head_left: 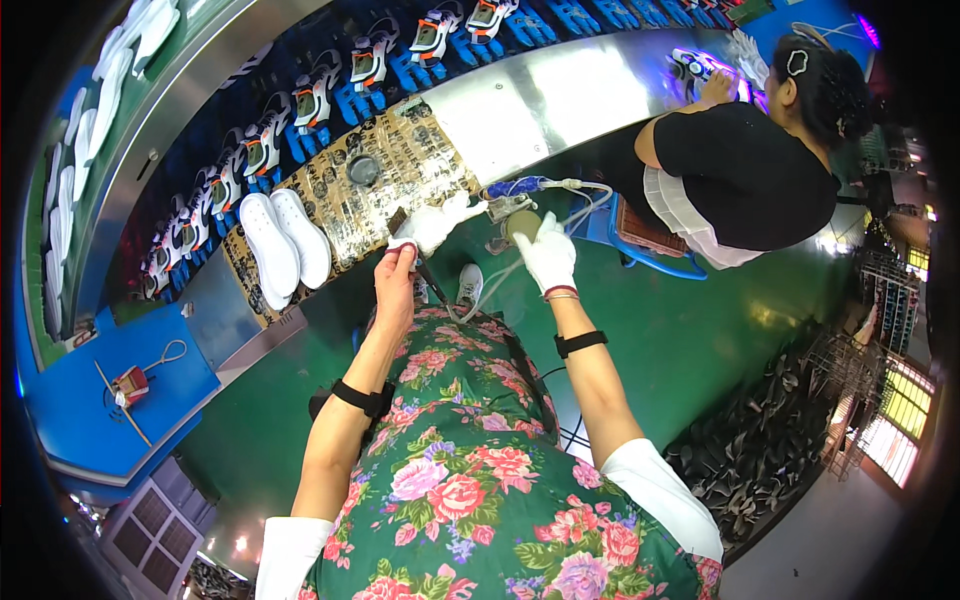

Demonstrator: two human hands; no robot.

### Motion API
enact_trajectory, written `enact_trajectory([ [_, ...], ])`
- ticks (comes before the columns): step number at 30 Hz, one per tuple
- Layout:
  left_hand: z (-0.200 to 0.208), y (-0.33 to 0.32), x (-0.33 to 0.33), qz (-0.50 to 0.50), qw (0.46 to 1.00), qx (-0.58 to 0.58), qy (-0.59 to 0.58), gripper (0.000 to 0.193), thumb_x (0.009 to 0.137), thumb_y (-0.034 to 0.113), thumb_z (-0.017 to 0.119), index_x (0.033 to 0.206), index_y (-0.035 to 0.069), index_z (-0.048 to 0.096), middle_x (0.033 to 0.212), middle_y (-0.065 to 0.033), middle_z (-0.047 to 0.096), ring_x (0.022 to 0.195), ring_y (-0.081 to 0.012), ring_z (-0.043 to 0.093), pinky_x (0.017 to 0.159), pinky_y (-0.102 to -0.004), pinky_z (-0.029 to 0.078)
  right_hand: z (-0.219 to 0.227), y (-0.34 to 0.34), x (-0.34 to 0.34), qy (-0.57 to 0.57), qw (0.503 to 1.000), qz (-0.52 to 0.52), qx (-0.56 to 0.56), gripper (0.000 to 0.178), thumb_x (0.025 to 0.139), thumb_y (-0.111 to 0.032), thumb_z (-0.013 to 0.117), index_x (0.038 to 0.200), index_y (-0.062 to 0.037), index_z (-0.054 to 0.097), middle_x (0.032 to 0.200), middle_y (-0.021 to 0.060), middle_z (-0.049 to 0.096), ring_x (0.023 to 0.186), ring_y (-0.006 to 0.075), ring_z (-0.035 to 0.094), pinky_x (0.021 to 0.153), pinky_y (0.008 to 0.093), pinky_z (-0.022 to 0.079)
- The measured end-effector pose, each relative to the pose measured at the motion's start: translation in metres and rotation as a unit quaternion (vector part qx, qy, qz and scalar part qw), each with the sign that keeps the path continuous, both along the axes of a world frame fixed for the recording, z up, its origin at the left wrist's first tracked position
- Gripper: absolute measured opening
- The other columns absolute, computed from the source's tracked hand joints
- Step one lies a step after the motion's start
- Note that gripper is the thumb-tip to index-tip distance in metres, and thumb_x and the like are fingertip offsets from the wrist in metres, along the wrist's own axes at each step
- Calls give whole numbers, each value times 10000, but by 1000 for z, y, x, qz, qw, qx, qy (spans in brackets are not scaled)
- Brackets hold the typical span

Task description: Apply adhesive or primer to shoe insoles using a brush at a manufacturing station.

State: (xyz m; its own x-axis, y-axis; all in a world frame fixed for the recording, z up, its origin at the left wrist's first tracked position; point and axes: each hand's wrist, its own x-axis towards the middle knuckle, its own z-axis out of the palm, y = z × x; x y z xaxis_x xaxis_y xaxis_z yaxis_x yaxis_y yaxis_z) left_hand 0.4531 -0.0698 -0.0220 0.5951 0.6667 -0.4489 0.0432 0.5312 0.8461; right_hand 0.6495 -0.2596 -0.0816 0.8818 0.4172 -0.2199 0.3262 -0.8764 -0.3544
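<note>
My left hand (425,232), in a white glove with bare fingertips showing, is closed around a slim dark-handled tool (428,280) that looks like a brush. A brown end of it sticks up past the thumb. In my gloved right hand (550,258) is a round olive-green piece (521,227), like a small cup or lid; its underside is hidden. Just beyond both hands, at the bench edge, lies a blue-handled tool (515,187) with a metal end and clear tubing. A pair of white shoe soles (287,247) rests on the bench to the left.
The taped brown bench cover (420,150) carries a dark round dish (363,171). Behind it runs a line of shoes (368,62) on blue holders. A co-worker (745,175) sits at the right. White soles (85,140) fill the far-left rack, above a blue table (65,400).
</note>
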Motion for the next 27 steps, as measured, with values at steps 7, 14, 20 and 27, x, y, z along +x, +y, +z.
enact_trajectory([
  [7, -3, 4, -4, -20, 1000, -13, -11, 183, 1033, 275, 594, 1053, 108, 664, 973, 73, 640, 848, -50, 525, 777, -285, 391, 9, 12, 5, -22, 994, 106, 4, 891, 674, -295, 873, 1426, -100, 437, 1241, 218, 560, 1069, 367, 611, 886, 466, 522],
  [14, 1, -1, 0, 4, 1000, -14, -7, 202, 1035, 275, 581, 1027, 91, 666, 914, 88, 615, 762, -13, 473, 671, -222, 356, 0, 12, -1, 55, 998, 9, -38, 940, 668, -400, 883, 1400, -24, 429, 1187, 224, 578, 999, 363, 654, 812, 454, 553],
  [20, -7, 2, -5, -15, 999, -29, -16, 220, 1042, 270, 577, 1137, 85, 649, 1042, 48, 659, 938, -74, 564, 856, -298, 410, 8, 10, -7, -98, 982, 157, -28, 925, 701, -274, 856, 1464, -49, 385, 1261, 232, 526, 944, 364, 656, 788, 451, 554],
  [27, -8, -1, -1, -14, 999, -36, -22, 192, 1038, 268, 586, 1096, 100, 656, 1019, 57, 652, 915, -70, 551, 831, -293, 401, 11, 18, 8, 3, 995, 83, -61, 963, 693, -553, 829, 1400, -28, 440, 1077, 213, 633, 864, 337, 706, 716, 447, 573],
])
